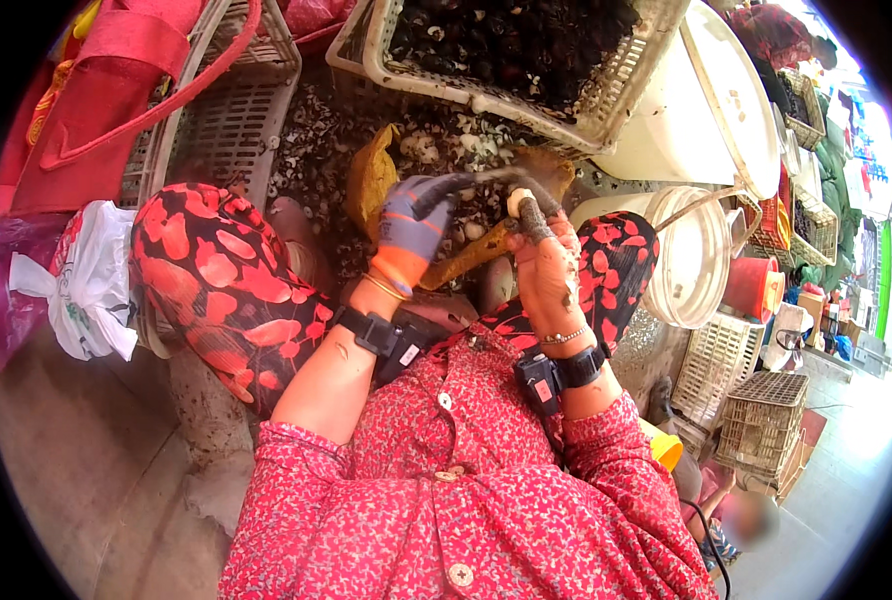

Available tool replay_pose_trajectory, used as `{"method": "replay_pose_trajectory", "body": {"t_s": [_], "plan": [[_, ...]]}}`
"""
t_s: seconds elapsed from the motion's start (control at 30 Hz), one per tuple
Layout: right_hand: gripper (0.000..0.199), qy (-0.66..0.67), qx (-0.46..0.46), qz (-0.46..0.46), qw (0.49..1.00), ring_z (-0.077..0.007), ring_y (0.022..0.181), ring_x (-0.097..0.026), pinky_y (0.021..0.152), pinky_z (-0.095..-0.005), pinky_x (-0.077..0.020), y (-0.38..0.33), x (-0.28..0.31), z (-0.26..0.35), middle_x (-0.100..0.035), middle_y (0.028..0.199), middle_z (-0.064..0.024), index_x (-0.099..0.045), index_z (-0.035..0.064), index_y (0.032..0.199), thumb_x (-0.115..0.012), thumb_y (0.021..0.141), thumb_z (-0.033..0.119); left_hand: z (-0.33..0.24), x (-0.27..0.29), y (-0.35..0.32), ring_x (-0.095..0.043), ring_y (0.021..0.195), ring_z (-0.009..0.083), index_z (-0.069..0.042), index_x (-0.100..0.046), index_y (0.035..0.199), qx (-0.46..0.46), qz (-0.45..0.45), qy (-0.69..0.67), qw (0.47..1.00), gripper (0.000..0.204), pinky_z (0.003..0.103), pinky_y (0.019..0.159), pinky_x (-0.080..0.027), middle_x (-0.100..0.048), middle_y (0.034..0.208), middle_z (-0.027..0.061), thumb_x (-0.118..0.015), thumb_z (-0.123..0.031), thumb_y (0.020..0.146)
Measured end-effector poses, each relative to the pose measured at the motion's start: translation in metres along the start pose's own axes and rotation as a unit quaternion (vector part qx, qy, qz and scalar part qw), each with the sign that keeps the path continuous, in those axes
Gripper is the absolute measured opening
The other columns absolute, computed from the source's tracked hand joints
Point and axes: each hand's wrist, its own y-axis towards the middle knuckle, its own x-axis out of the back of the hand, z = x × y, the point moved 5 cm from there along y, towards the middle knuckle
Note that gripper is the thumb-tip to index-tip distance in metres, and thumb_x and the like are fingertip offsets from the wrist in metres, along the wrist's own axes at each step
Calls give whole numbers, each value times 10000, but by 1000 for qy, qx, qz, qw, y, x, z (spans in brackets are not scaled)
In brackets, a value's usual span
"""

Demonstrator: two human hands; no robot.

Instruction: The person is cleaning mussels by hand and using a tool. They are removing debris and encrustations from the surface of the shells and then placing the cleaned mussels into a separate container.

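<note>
Head view shows the person's two hands raised together between the knees, with a dark, pale-ended piece (520, 204) just at the right hand's fingertips. Print in green runs over the white plastic bag (96, 275) at the person's left, but it is creased and cannot be made out; small pale labels sit on the black wrist devices (539, 383), too small to read. The piece's long axis slants, its pale end up and to the left, away from the person, its dark length running down rightward into the right hand (548, 265). That hand is bare at the back, its fingers bent inward; blur and dark grime leave it unclear whether they are clamped on the piece. The left hand (413, 225), in a grey-and-orange glove, has its fingers curled and stretched toward the right, nearly meeting it; its grip cannot be told either. Beneath lie mud-stained yellow pieces (371, 185) and pale and dark scraps (421, 150). Beyond them stands a beige plastic crate (536, 128) of dark rounded pieces (506, 45), beside a large cream tub (656, 125).
</note>
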Motion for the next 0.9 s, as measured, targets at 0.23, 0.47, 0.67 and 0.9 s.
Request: {"method": "replay_pose_trajectory", "body": {"t_s": [0.23,0.47,0.67,0.9], "plan": [[252,82,-41,9,996,-160,816,-590,628,-257,-483,7,15,-13,-611,1028,-93,-532,28,1129,-535,884,88,2,5,0,-541,886,241,-156,-687,988,84,-31,-157,984,326,350,809,-439,-614,899,58,-589,-5,716],[230,390,-190,55,899,-167,866,-571,608,-259,-430,3,-3,-30,-632,969,-58,-563,43,1109,-499,900,113,-32,-4,-7,-543,883,249,-170,-683,993,-64,-34,-12,997,361,355,790,-450,-603,900,67,-577,16,702],[222,231,-157,13,960,-156,824,-590,619,-250,-489,10,29,-46,-628,967,-50,-559,51,1086,-542,882,137,-41,-3,-5,-563,960,180,-34,-648,981,-69,26,-34,997,251,279,844,-447,-611,949,73,-553,52,765],[238,241,-157,15,957,-170,878,-577,684,-267,-475,3,12,-32,-617,993,-55,-552,59,1096,-533,863,108,4,-4,-9,-552,916,271,-80,-665,963,68,-46,-157,984,309,334,831,-454,-607,883,83,-568,47,699]]}}
